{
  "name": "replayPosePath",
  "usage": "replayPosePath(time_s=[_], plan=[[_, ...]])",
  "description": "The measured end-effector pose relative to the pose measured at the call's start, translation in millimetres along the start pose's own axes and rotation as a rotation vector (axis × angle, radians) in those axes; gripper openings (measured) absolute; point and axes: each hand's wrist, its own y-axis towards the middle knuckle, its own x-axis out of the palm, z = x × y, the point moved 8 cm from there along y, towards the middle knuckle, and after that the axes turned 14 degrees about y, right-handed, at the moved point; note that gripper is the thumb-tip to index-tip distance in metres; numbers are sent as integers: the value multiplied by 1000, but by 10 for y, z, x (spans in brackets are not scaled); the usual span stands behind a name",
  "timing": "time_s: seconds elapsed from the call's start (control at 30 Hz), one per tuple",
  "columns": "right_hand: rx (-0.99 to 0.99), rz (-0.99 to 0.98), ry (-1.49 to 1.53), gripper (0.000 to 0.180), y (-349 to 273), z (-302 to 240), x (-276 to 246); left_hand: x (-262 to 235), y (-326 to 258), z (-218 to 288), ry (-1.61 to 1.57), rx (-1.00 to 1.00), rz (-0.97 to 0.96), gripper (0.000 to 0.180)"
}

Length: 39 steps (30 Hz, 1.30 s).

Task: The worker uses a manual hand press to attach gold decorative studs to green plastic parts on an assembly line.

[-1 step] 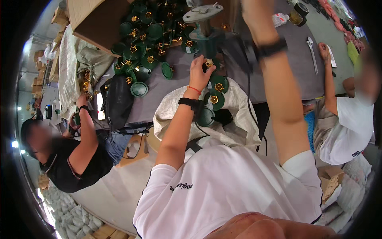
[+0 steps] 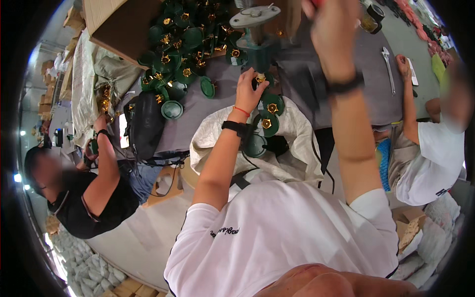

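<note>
We have our left hand [image 2: 250,89] pinched closed on a small brass-coloured fitting [image 2: 260,78] at the foot of the green metal press stand [image 2: 257,47] on the grey table [image 2: 208,114] (round green discs with brass centres [image 2: 269,116] lie just beside it). Our right hand [image 2: 329,29] is raised high, gripping something red; we cannot tell what.

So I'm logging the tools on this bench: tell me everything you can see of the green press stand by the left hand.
The green press stand stands upright on the grey tabletop. It looks like painted metal: a dark green column and base under a flat, pale round top plate. The left hand holds a small brass fitting against its base. Green round caps lie about its foot. Its upper part is cut off by the frame.
</note>
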Motion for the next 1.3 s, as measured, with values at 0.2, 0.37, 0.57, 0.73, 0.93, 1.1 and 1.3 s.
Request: replayPosePath(time_s=[0.2,0.37,0.57,0.73,0.93,1.1,1.3], plan=[[3,20,632,10,-2032,-374,-402,56,80,144,-125,10,-87,70],[-92,-160,498,9,-1732,-536,-289,-11,131,189,-31,108,-79,52],[47,221,743,18,-76,-375,-277,178,231,126,-36,21,-254,30],[403,278,978,30,667,547,398,10,-41,245,-108,114,-182,26],[309,307,892,34,714,651,499,-623,-342,209,293,254,-17,31],[323,320,853,33,713,654,528,-852,-56,-869,728,-33,43,36],[303,335,857,33,715,622,501,-437,-45,-693,-222,-263,-70,33]])
